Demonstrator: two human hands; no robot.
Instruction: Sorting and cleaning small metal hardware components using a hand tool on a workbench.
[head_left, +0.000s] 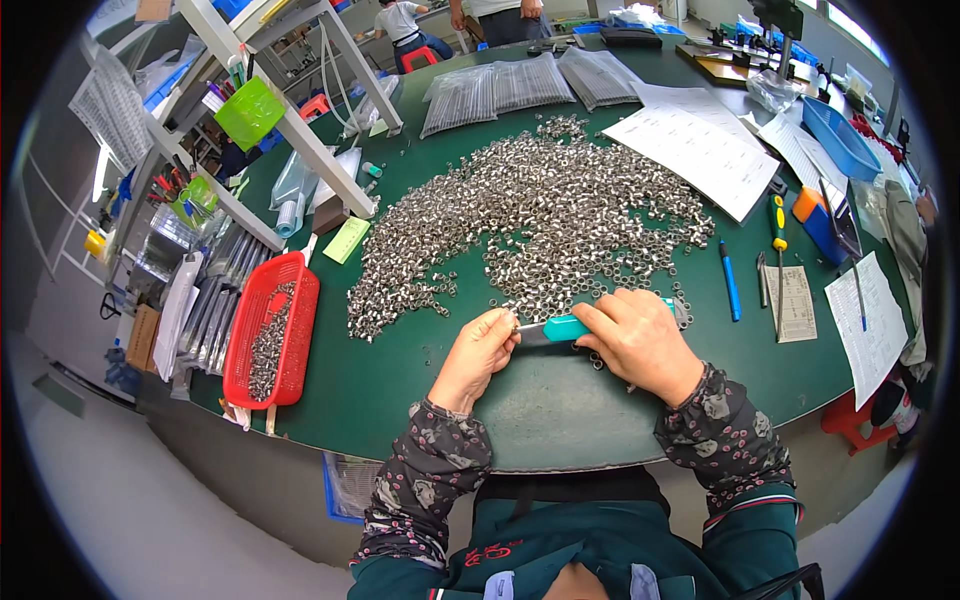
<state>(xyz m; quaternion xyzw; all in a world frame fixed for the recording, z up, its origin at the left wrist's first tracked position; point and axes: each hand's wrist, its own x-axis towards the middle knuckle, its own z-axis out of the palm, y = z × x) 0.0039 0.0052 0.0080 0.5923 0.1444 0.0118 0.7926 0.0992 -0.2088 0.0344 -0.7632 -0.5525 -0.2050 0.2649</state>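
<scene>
My right hand (647, 340) is closed round the teal handle of a knife (566, 328). The knife's grey blade points left, and its tip reaches the fingers of my left hand (474, 358). Those left fingers are pinched together on a small metal ring (515, 326), mostly hidden by the fingertips. Just beyond both hands spreads a large heap of small silvery metal rings (560, 220) on the green table (540, 410). A few loose rings lie under and beside my right hand.
At the left edge stands a red basket (313, 320) partly filled with rings. Bundled tubes in plastic (500, 88) and paper sheets (690, 145) lie behind the heap. To the right are a blue pen (730, 282), a yellow-handled screwdriver (778, 220) and a blue tray (840, 138).
</scene>
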